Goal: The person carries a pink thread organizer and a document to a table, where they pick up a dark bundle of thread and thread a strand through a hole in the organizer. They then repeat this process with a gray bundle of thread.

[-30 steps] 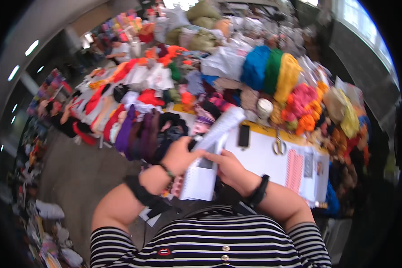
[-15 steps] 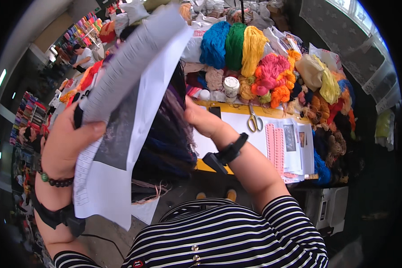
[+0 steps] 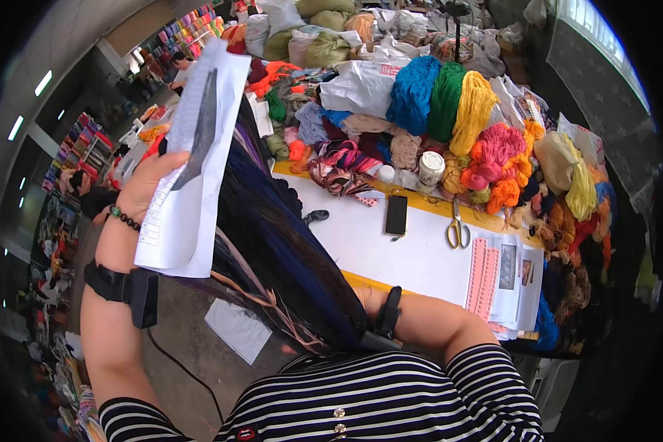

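My left hand (image 3: 153,180) is closed on a printed white paper sheet (image 3: 178,236), its thumb lying over the near face. Behind the sheet, a long bundle of dark yarn (image 3: 287,243), black, blue and purple with some pale strands, slopes down toward my striped shirt. Whether the left fingers also grip the top of this yarn is hidden by the paper. My right hand (image 3: 364,296) reaches behind the lower part of the yarn; its fingers are covered by the bundle.
On the white and yellow table (image 3: 427,258) are a black phone (image 3: 395,215), scissors (image 3: 457,234), pink punched strips (image 3: 482,276) and printed sheets. Colourful yarn skeins (image 3: 415,92) and a white jar (image 3: 431,168) line its far side. A white sheet (image 3: 237,329) lies below, on the floor.
The paper has swung upright and leftward, uncovering more dark yarn. My right hand has moved down from the upper part of the yarn to behind its lower end. The view has shifted left.
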